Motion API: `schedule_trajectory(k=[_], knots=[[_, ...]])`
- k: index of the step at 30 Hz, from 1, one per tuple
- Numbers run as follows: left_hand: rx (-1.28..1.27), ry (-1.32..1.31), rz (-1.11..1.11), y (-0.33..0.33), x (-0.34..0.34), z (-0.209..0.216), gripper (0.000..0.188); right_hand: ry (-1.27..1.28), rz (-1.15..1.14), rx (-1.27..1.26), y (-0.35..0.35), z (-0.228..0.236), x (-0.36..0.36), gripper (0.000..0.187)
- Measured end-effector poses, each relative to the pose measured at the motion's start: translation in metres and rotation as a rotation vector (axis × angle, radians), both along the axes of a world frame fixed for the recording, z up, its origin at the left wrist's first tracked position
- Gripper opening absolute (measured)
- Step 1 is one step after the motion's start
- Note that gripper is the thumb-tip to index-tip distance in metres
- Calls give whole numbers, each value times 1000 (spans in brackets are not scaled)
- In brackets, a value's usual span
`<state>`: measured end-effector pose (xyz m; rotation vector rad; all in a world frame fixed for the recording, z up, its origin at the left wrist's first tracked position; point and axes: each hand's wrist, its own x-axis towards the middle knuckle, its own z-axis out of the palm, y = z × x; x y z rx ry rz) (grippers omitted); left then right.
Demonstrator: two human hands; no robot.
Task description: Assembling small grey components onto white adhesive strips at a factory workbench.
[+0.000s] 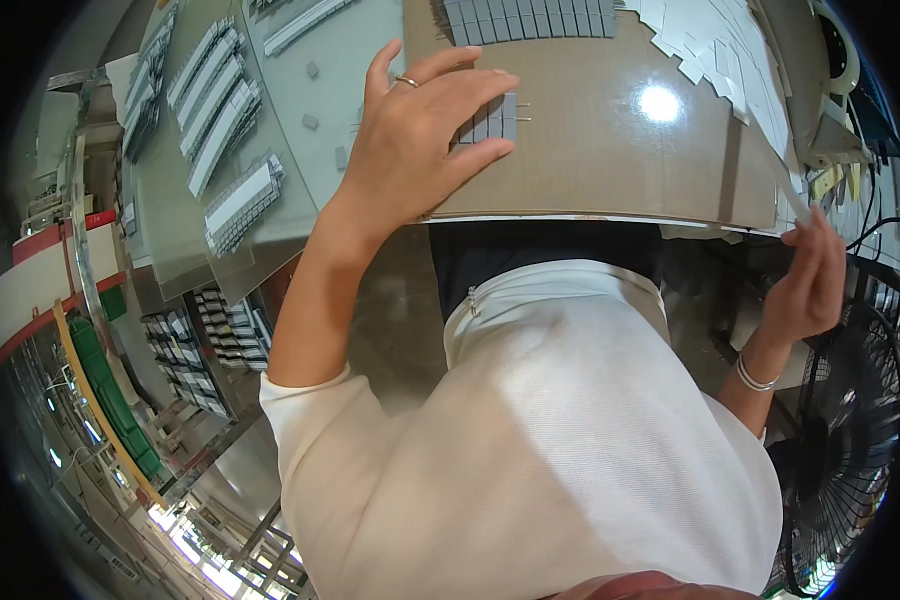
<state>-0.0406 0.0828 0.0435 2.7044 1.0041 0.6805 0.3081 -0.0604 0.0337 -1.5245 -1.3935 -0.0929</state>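
Note:
My left hand [420, 120] spans a short row of small grey blocks [495, 118] on the brown board. Its thumb lies along the near edge and its fingers along the far edge; the palm hides the left part of the row. Two thin pins stick out from the row's right end. Off to the right, past the board's corner, my right hand [815, 275] is closed, pinching the lower end of a thin pale strip [788, 185]. That strip slants up toward a spread of white paper pieces [705, 45].
A longer row of grey blocks [530, 18] lies at the board's [610, 170] far edge. Bundled grey-and-white rows [215, 105] and loose grey pieces [311, 121] rest on the left sheets. A black fan [845, 430] stands close below my right hand. Stacked parts [185, 350] sit lower left.

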Motion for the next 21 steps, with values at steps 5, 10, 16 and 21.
schedule_trajectory(k=[5, 10, 16, 21], knots=[[57, 24, -22, 3, 0, 1, 44, 645, -22, 52, 12, 2, 18, 23], [82, -20, -53, 6, 0, -2, 43, 1021, 279, 2, 11, -4, 29, 21], [-47, -76, -6, 9, -2, -3, 47, 1183, 367, -68, 12, -2, 34, 21], [-324, -267, 106, 12, -6, 5, 53, 1216, 405, -98, 12, -5, 40, 23]])
